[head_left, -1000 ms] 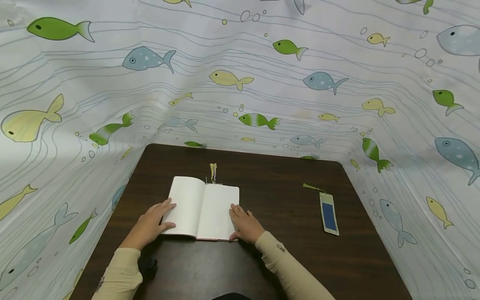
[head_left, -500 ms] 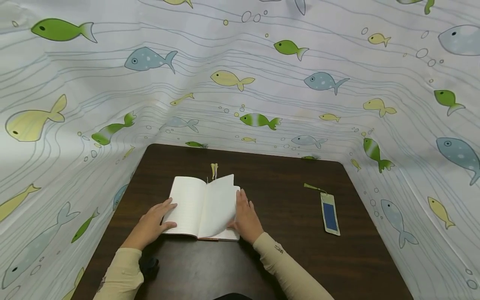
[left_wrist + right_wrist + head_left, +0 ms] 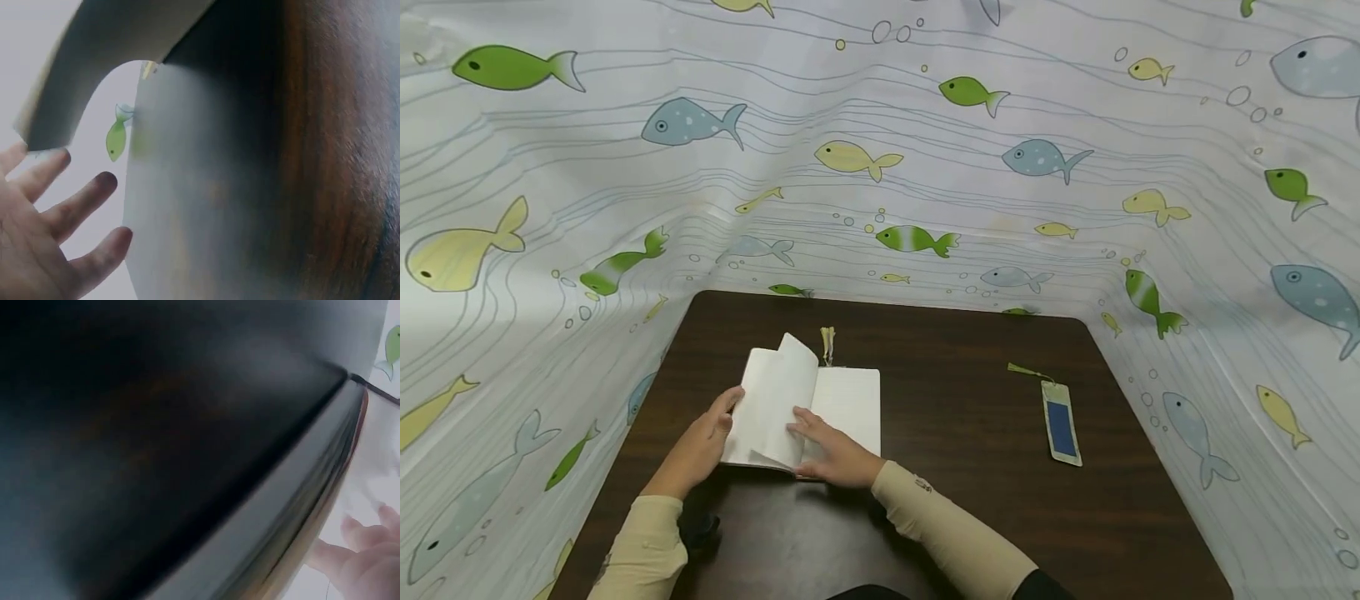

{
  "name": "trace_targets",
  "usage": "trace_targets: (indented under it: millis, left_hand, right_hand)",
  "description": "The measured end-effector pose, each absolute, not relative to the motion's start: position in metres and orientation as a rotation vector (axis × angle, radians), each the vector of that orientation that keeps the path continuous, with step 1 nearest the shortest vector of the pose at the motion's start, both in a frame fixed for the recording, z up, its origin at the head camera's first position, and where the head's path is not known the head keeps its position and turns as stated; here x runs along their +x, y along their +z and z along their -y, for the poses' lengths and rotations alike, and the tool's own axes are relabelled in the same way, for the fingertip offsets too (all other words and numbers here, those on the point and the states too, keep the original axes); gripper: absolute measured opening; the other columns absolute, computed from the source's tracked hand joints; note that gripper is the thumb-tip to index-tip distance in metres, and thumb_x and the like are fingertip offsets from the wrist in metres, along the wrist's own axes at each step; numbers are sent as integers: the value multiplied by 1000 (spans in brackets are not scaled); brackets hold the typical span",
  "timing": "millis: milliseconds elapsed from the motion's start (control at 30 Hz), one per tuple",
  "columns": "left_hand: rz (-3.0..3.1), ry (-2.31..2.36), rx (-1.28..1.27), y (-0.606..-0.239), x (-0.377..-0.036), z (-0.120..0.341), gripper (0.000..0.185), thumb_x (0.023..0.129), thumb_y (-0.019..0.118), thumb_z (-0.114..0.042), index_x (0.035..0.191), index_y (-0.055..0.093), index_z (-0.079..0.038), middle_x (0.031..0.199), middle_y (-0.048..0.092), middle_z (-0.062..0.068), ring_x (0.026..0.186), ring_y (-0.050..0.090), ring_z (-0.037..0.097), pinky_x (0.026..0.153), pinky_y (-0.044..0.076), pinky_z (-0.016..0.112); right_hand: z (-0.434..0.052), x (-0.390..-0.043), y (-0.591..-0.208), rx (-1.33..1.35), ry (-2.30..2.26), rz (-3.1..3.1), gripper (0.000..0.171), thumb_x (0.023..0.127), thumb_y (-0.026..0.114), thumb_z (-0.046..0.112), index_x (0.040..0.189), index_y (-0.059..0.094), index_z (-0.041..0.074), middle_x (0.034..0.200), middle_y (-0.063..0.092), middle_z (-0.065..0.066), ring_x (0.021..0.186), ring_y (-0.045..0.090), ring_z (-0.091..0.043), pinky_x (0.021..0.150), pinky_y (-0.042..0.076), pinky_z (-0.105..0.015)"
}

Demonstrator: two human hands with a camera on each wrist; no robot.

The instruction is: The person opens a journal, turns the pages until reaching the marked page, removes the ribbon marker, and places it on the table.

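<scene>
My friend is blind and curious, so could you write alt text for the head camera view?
A person's right hand lies across a small open white-paged notebook with one page lifted, while the left hand touches its left edge. It lies on a dark brown wooden table, a blue tasselled bookmark to the right, fish-print fabric all around.

Blue bookmark [image 3: 1061, 425] w/ green tassel lies flat on dark brown worktop [image 3: 970, 500], right side; fish-print curtain [image 3: 925, 167] behind.

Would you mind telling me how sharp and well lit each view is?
Head view: even light, sharp on the notebook and bookmark, edges bowed. Left wrist view: soft, the page blurred, the left hand clearer. Right wrist view: dark, heavily blurred.
</scene>
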State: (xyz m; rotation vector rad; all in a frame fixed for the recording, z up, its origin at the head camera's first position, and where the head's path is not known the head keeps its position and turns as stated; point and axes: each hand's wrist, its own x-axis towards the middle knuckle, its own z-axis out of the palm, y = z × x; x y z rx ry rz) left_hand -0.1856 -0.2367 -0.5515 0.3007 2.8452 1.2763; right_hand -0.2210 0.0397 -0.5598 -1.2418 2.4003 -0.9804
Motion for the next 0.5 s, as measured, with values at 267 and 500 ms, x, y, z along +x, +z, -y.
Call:
trace_targets:
  millis: [267, 500]
  left_hand:
    - [-2938, 1180, 327, -551, -188, 237, 61, 108, 51, -33, 158, 30, -5, 164, 11, 32, 142, 20, 62, 102, 26, 81]
    - [-3070, 839, 380, -557, -189, 236, 64, 97, 71, -28, 150, 47, -3, 164, 26, 22, 138, 35, 52, 99, 37, 76]
  right_hand:
    - [-30, -219, -564, -1334, -718, -2434, 60, 103, 62, 32, 156, 41, 14, 168, 23, -4, 154, 21, -20, 113, 36, -58]
    - [-47, -230, -572, -1326, -613, -2514, 59, 102, 65, 26, 153, 43, 7, 164, 32, -11, 151, 30, -23, 119, 32, -41]
